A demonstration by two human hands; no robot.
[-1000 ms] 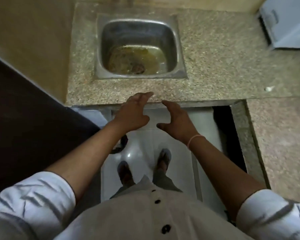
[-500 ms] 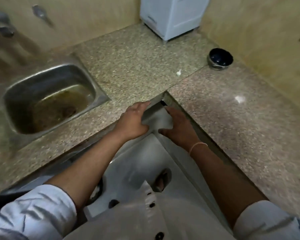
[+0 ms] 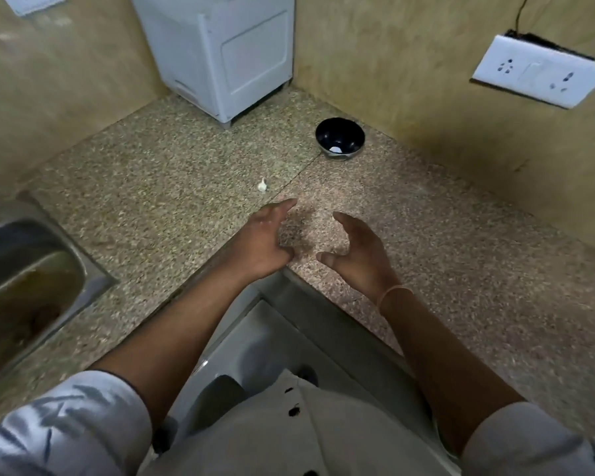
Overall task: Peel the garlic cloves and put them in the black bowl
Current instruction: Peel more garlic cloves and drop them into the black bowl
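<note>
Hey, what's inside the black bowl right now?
The black bowl holds one small pale piece near its front wall, too small to say it is a garlic clove. The rest of the inside looks bare; the front rim hides a sliver.

The countertop wraps an inner corner, with both hands held over it near its front edge — the left hand beside the right hand, apart from each other. Just beyond the left hand's fingertips a garlic clove lies on the counter. Farther back and to the right, near the wall, sits the bowl with a small piece in it. Behind both, in the corner, stands an appliance. The sink is set into the counter at far left — a socket plate hangs on the right wall.
</note>
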